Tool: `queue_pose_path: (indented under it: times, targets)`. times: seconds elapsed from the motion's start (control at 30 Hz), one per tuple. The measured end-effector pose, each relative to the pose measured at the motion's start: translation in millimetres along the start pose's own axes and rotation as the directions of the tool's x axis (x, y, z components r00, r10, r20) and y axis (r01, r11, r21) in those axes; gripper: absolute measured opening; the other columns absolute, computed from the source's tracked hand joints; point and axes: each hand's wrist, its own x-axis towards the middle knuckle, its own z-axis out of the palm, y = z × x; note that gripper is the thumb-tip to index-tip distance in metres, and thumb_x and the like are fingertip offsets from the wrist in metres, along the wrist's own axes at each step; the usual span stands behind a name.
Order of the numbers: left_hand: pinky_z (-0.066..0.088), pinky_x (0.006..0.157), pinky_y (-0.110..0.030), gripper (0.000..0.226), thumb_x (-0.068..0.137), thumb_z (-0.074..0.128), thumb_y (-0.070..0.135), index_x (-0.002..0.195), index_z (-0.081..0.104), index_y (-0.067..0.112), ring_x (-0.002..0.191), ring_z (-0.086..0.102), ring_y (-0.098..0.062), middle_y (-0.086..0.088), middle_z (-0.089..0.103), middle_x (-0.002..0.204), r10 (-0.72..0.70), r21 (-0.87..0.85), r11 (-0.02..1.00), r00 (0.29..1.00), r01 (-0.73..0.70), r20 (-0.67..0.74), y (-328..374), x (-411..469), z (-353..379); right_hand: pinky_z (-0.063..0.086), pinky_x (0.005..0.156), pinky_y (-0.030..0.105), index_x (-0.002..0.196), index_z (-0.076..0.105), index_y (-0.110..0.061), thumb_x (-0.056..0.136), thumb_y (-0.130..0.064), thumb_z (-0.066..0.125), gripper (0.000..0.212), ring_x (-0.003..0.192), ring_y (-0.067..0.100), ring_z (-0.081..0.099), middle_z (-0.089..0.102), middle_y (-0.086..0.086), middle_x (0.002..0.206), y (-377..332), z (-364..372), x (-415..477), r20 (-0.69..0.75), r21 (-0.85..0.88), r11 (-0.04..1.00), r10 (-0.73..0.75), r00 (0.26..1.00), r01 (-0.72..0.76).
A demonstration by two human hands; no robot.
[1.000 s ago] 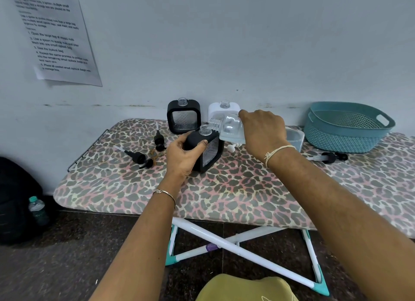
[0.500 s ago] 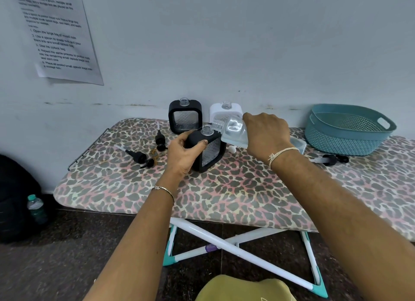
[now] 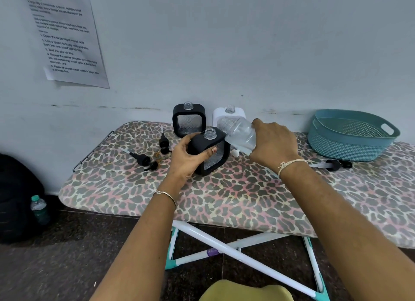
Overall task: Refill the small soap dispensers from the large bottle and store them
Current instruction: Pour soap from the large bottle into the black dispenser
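My left hand [image 3: 184, 159] grips a square black soap dispenser [image 3: 211, 150] with an open clear neck, standing on the leopard-print board [image 3: 235, 195]. My right hand [image 3: 274, 143] holds the large clear bottle [image 3: 239, 132], tilted so its mouth points up and to the left, just right of and slightly above the dispenser's neck. Behind stand a second black dispenser [image 3: 189, 119] and a white dispenser [image 3: 229, 115], both uncapped, against the wall.
Black pump heads [image 3: 143, 159] [image 3: 163, 142] lie left of the dispensers, another pump [image 3: 334, 165] lies to the right. A teal basket [image 3: 350, 134] sits at the back right. A small white cap [image 3: 235, 152] lies by the held dispenser. A water bottle [image 3: 40, 209] stands on the floor.
My right hand has lifted the large bottle's mouth up and away from the dispenser neck. My left hand keeps its grip on the black dispenser.
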Motion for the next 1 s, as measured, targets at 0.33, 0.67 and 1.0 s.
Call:
queue_pose_path:
  times: [0.33, 0.67, 1.0]
  targets:
    - [0.055, 0.091, -0.032, 0.059, 0.068, 0.085, 0.009, 0.122, 0.060, 0.014, 0.106, 0.064, -0.011, 0.001, 0.067, 0.113, -0.010, -0.003, 1.000, 0.999, 0.011, 0.041, 4.1, 0.4, -1.7, 0.035, 0.061, 0.029, 0.118, 0.050, -0.017, 0.076, -0.015, 0.065, 0.045, 0.082, 0.028, 0.057, 0.060, 0.005, 0.091, -0.6, -11.1, 7.0, -0.072, -0.124, 0.992, -0.044, 0.996, 0.034]
    - [0.056, 0.083, -0.020, 0.054, 0.069, 0.084, 0.006, 0.116, 0.060, 0.019, 0.099, 0.064, -0.006, 0.006, 0.067, 0.105, -0.013, -0.018, 1.000, 0.998, 0.014, 0.054, 7.5, -1.6, -2.2, 0.039, 0.061, 0.029, 0.122, 0.052, -0.018, 0.077, -0.013, 0.066, 0.047, 0.086, 0.026, 0.060, 0.061, 0.004, 0.091, -3.4, -14.6, 12.0, -0.088, -0.166, 0.984, -0.083, 0.993, 0.068]
    - [0.055, 0.087, -0.025, 0.057, 0.068, 0.085, 0.007, 0.117, 0.060, 0.021, 0.104, 0.064, -0.011, 0.004, 0.067, 0.110, -0.032, -0.038, 0.999, 0.998, 0.034, 0.062, 5.4, 0.2, -3.1, 0.041, 0.064, 0.030, 0.124, 0.052, -0.019, 0.079, -0.012, 0.066, 0.047, 0.087, 0.025, 0.061, 0.063, 0.004, 0.093, -4.4, -16.8, 13.4, -0.089, -0.185, 0.980, -0.097, 0.991, 0.079]
